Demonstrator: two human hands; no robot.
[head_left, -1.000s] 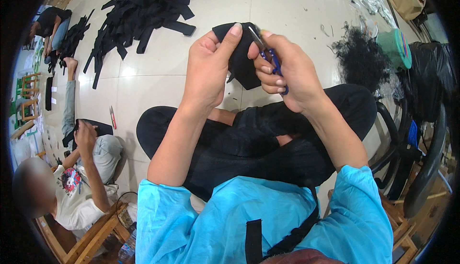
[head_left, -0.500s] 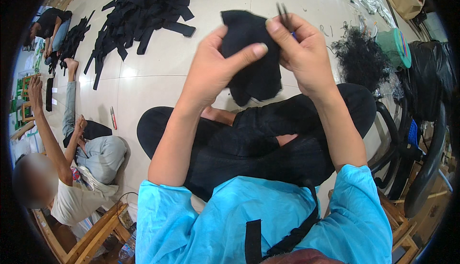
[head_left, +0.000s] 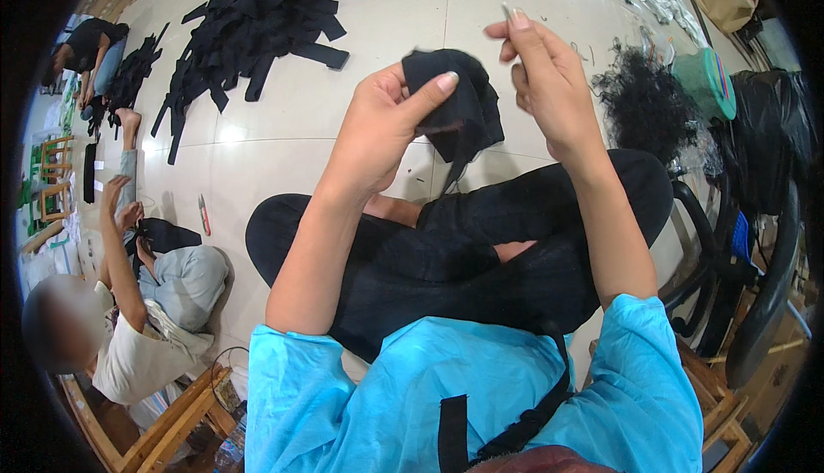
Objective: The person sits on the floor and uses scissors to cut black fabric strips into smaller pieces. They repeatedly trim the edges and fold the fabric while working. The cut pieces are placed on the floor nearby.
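Note:
My left hand [head_left: 378,125] is closed on a folded piece of black cloth [head_left: 468,117], the thumb pressed on its front. A narrow loose end [head_left: 459,164] of the cloth hangs below, toward my crossed legs. To the right and slightly higher, apart from the cloth, my right hand [head_left: 545,78] is raised with its fingers curled together. A small greyish tip of a tool [head_left: 505,11] shows beside its thumb and fingertips; the rest is hidden by the hand. Half a second ago two dark prongs stuck out there.
A large heap of black cloth strips [head_left: 257,27] lies on the tiled floor at far left. Red-handled pliers or scissors [head_left: 204,214] lie left of my knee. At right are a tangle of black threads [head_left: 648,104], a green tub [head_left: 705,82] and black chair parts [head_left: 695,250]. Two people sit at left.
My right hand has come away from the cloth, up and to the right. The cloth has folded over in my left hand, with a loose end hanging. The nearer person's arm has come down.

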